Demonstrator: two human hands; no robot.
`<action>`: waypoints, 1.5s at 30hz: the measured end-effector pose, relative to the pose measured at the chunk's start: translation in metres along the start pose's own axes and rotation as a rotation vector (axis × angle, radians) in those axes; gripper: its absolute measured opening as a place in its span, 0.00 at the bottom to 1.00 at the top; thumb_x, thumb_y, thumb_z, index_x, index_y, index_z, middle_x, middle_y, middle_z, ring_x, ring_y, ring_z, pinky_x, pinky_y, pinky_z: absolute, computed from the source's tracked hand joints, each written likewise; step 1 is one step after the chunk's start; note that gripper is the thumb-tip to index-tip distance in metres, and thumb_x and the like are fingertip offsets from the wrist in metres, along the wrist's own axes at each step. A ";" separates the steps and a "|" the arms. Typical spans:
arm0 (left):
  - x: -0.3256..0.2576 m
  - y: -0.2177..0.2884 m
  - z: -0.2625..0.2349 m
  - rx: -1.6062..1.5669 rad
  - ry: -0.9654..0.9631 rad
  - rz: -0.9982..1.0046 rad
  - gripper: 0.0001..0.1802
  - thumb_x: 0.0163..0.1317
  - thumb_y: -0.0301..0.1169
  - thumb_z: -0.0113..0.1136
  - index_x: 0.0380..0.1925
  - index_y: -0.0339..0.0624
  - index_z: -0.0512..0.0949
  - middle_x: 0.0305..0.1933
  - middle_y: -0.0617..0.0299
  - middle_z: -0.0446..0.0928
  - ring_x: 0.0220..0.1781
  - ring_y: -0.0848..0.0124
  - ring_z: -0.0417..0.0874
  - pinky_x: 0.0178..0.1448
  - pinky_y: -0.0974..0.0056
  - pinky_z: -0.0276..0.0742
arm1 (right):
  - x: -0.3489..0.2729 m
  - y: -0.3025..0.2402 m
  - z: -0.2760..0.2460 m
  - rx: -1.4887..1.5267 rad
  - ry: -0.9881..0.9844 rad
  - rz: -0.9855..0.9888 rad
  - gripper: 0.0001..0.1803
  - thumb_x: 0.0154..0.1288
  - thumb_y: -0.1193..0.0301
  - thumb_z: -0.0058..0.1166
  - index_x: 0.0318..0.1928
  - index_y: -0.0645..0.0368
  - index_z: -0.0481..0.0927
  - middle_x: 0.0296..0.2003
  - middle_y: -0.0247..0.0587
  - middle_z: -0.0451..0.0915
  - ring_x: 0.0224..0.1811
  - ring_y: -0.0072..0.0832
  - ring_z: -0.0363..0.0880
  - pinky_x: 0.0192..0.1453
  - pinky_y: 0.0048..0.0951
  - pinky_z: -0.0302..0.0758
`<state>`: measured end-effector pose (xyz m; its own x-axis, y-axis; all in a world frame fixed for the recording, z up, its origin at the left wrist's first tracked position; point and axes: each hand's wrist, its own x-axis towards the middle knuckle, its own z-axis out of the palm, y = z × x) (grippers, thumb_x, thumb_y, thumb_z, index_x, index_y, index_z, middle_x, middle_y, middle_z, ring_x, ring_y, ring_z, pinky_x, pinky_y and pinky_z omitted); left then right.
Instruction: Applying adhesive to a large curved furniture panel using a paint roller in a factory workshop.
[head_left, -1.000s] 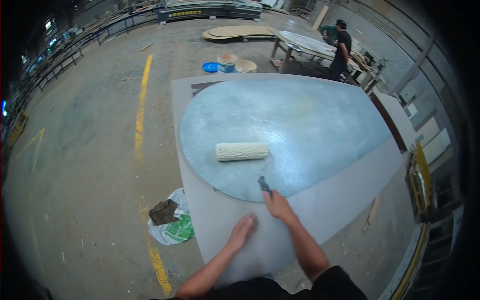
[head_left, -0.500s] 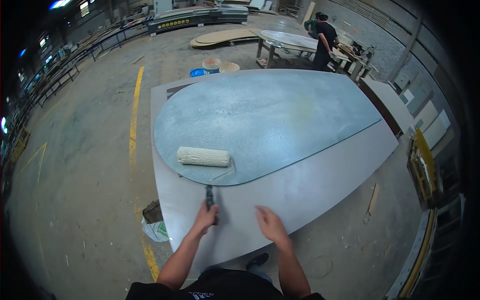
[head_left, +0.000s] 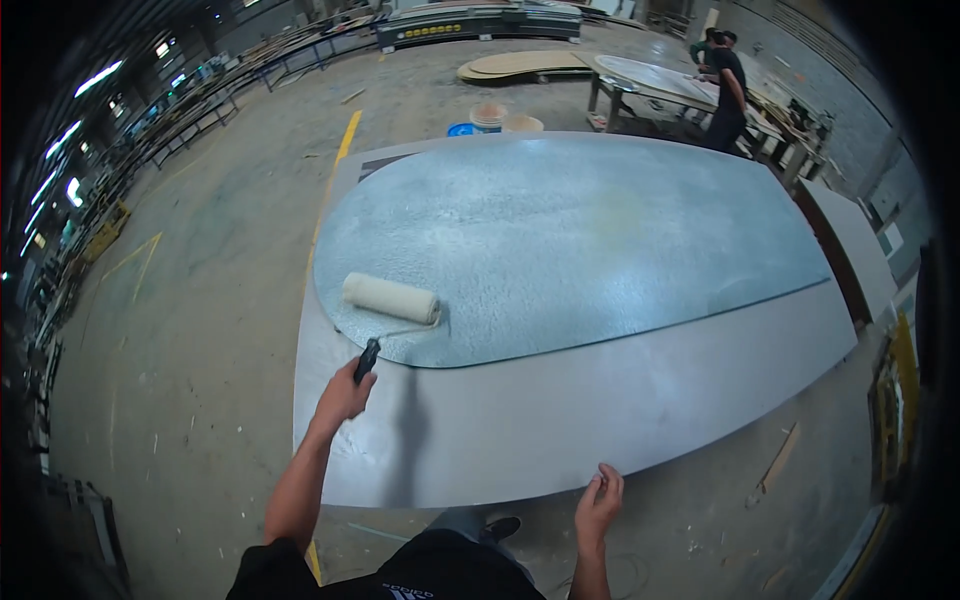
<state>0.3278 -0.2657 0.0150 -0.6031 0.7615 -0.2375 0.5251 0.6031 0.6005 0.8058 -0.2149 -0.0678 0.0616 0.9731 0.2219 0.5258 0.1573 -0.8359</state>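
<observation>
My left hand [head_left: 342, 400] is closed around the black handle of a paint roller [head_left: 392, 298]. The roller's thick white sleeve rests on a blue-grey, wet-looking panel [head_left: 580, 240] near its rounded left end. This panel has one curved end and a long straight near edge, and it lies flat on a larger pale board [head_left: 560, 415]. At the near edge of the pale board is my right hand [head_left: 600, 504], fingers loosely bent and no object visible in them.
Buckets [head_left: 488, 118] stand on the floor beyond the panel. Farther back, two people [head_left: 726, 95] are beside a table with another rounded panel [head_left: 650, 76]. A yellow floor line [head_left: 348, 135] runs along the left. A wooden strip [head_left: 779, 458] lies on the floor at right.
The roller has shifted slightly left and its handle now slants left, with my left hand farther forward. My right hand has moved right and back to the board's near edge. The view has turned.
</observation>
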 end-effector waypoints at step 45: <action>0.036 0.178 0.127 0.348 -0.051 -0.253 0.32 0.72 0.54 0.47 0.38 0.27 0.76 0.35 0.32 0.82 0.39 0.38 0.84 0.46 0.41 0.79 | 0.157 0.122 -0.103 0.266 -0.324 -0.032 0.12 0.68 0.80 0.50 0.50 0.67 0.79 0.54 0.54 0.75 0.51 0.39 0.79 0.51 0.34 0.79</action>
<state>0.4751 -0.1008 0.0163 -0.7126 0.5852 -0.3870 0.5415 0.8095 0.2269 0.9672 -0.0602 -0.0835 -0.2437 0.9629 0.1159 0.2834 0.1850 -0.9410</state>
